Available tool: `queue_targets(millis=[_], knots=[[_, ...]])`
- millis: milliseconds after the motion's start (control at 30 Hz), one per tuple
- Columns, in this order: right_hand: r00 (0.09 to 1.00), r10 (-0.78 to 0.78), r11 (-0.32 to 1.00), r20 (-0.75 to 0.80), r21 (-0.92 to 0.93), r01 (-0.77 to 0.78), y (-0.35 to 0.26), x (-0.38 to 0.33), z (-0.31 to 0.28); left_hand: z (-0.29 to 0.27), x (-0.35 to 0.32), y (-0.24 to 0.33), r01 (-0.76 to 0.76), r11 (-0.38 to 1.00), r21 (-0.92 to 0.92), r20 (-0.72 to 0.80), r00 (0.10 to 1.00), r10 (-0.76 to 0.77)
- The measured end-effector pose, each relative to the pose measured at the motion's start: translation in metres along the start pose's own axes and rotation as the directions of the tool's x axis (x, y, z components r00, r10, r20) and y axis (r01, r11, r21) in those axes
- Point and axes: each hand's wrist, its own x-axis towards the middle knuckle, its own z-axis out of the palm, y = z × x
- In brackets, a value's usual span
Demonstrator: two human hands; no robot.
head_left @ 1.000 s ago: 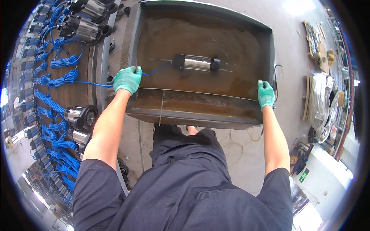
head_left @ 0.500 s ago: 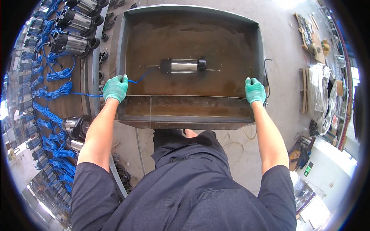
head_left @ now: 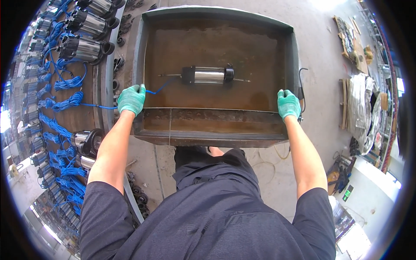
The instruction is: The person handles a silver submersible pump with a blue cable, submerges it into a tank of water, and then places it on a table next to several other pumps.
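From the head view, the person stands at the near edge of a rusty metal tank filled with brown water. A cylindrical steel pump lies on its side under the water, near the middle of the tank, its length running left to right. A blue cable goes from the pump's left end to the near-left corner and over the rim.

The left hand, in a green glove, rests on the near-left corner; its grip is curled over the rim, just at the place where the cable passes (I cannot tell if the fingers pinch the cable itself). The right hand is closed on the near-right corner of the rim.

To the left, other pumps with coiled blue cables lie in rows.

To do this well, I judge both hands should keep a firm, even hold on the rim, and the cable should stay free of sharp edges.
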Motion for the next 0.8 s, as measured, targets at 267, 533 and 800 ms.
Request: queue_targets(millis=[267, 533, 800], knots=[[1.0, 0.008, 1.0, 0.009, -0.014, -0.007, -0.0013, -0.0007, -0.002, -0.0048, -0.0023, 0.0034, 0.013, 1.0, 0.001, 0.027, 1.0, -0.013], [1.0, 0.009, 1.0, 0.01, -0.007, -0.009, 0.0, 0.0008, 0.0003, -0.0041, -0.0019, 0.0029, 0.012, 1.0, -0.007, 0.022, 1.0, -0.012], [1.0, 0.012, 1.0, 0.006, -0.019, -0.012, 0.0007, 0.0021, 0.001, -0.0015, 0.0002, 0.0001, 0.017, 1.0, -0.007, 0.03, 0.999, -0.017]])
